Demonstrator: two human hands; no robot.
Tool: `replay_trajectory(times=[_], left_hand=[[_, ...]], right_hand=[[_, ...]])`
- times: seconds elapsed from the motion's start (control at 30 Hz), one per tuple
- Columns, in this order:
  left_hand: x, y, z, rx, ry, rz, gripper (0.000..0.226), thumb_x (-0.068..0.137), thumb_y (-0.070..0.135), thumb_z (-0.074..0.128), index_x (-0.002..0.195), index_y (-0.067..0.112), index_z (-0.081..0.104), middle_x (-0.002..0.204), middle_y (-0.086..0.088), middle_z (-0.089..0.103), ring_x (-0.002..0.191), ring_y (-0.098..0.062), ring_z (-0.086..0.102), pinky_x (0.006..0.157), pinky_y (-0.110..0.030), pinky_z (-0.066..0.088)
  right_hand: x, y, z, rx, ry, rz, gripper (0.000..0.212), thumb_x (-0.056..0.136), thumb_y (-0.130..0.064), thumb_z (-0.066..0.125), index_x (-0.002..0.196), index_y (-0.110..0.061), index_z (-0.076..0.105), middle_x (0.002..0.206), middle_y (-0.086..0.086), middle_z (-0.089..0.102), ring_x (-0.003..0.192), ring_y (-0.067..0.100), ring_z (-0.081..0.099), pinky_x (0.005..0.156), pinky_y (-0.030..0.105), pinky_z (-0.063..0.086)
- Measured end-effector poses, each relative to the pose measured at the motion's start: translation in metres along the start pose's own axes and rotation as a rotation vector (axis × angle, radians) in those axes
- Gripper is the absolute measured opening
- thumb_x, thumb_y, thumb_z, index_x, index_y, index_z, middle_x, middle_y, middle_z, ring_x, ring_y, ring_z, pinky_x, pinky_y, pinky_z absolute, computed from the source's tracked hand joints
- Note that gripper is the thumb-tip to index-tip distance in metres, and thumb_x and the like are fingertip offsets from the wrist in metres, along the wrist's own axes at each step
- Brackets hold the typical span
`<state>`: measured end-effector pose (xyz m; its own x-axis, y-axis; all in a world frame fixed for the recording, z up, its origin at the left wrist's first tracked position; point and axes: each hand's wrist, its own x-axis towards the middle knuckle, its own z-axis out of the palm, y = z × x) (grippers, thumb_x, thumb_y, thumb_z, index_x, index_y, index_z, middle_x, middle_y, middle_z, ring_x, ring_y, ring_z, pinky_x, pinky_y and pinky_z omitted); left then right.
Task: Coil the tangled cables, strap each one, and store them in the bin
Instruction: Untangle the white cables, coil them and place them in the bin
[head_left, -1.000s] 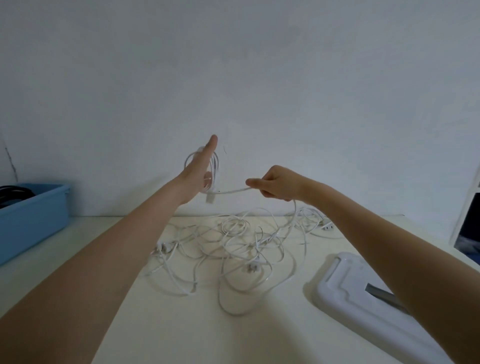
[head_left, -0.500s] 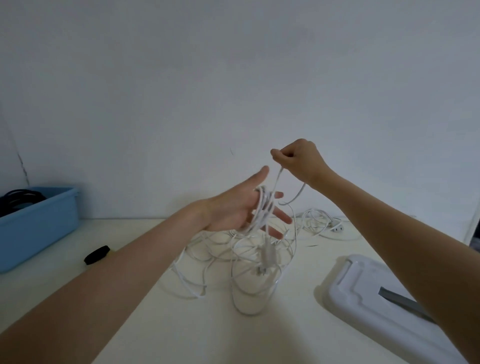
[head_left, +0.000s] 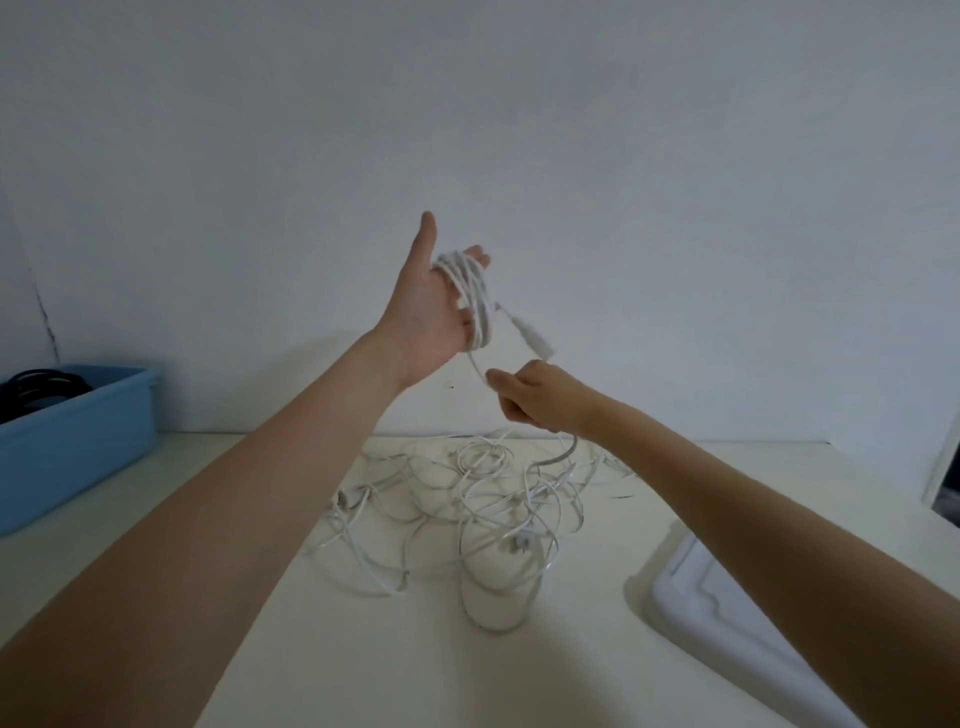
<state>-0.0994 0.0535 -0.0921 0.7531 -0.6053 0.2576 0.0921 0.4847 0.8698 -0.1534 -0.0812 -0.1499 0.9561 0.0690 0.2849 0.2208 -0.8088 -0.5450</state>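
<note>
The left hand is raised above the table, palm up, thumb out and fingers straight, with several turns of a thin white cable wound around the fingers. A plug hangs off the side of this coil. The right hand sits just below the coil, its fingers curled and pinching the same cable where it runs down to the tangle, which lies on the table directly beneath both hands.

The cable looks light, thin and soft; it bends freely and holds loose loops, so it probably slides easily through a pinch. I judge its smooth sheath a bit slippery, so the turns may slip off the straight fingers unless the thumb presses on them. The best place to hold seems to be the running length close to the coil, not the plug, since pulling on the plug could strain the joint. The tangle below may snag and lift as one mass.

The blue bin stands well to the left of the tangle, with dark cables already inside.
</note>
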Motion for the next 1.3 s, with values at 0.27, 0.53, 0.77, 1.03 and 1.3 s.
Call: replay_trajectory(times=[0.27,0.53,0.77,1.03,1.3], left_hand=[[0.008,-0.024,-0.033,0.787,0.263,0.055,0.057,0.087,0.066,0.039,0.110,0.019,0.061,0.104,-0.002,0.067,0.091,-0.015,0.062,0.084,-0.031,0.046],[-0.023,-0.028,-0.036,0.748,-0.567,-0.680,0.110,0.043,0.069,0.078,0.135,0.025,0.039,0.139,0.013,0.046,0.111,-0.024,0.061,0.095,-0.035,0.051],[-0.030,-0.002,0.016,0.313,-0.725,-0.257,0.101,0.050,0.065,0.074,0.134,0.021,0.040,0.142,0.009,0.044,0.115,-0.030,0.058,0.093,-0.036,0.050],[0.005,0.003,0.016,0.144,0.057,0.064,0.035,0.084,0.058,0.051,0.093,0.024,0.053,0.082,0.014,0.060,0.080,-0.007,0.056,0.070,-0.023,0.047],[-0.002,-0.003,-0.036,0.739,0.046,-0.145,0.050,0.088,0.066,0.034,0.116,0.030,0.056,0.085,0.008,0.056,0.075,-0.006,0.053,0.073,-0.021,0.038]], right_hand=[[0.004,-0.011,-0.022,-0.415,-0.074,-0.101,0.040,0.089,-0.027,0.059,0.058,-0.007,0.043,0.054,0.000,0.038,0.056,0.017,0.037,0.054,0.028,0.029],[0.014,-0.016,-0.070,-0.298,0.195,-0.197,0.046,0.078,-0.021,0.074,0.048,-0.015,0.040,0.046,-0.004,0.035,0.041,0.005,0.032,0.046,0.015,0.026],[0.007,0.005,-0.039,0.003,0.184,-0.052,0.035,0.086,-0.001,0.055,0.061,-0.022,0.043,0.059,-0.011,0.045,0.057,-0.003,0.041,0.064,0.012,0.038],[0.003,0.000,-0.016,-0.161,-0.092,0.112,0.045,0.089,-0.033,0.061,0.057,-0.013,0.037,0.054,-0.001,0.041,0.042,0.012,0.036,0.043,0.017,0.031],[-0.008,-0.023,-0.060,-0.338,0.088,-0.144,0.053,0.087,-0.024,0.064,0.050,-0.017,0.026,0.048,-0.004,0.028,0.044,0.007,0.025,0.045,0.017,0.025]])
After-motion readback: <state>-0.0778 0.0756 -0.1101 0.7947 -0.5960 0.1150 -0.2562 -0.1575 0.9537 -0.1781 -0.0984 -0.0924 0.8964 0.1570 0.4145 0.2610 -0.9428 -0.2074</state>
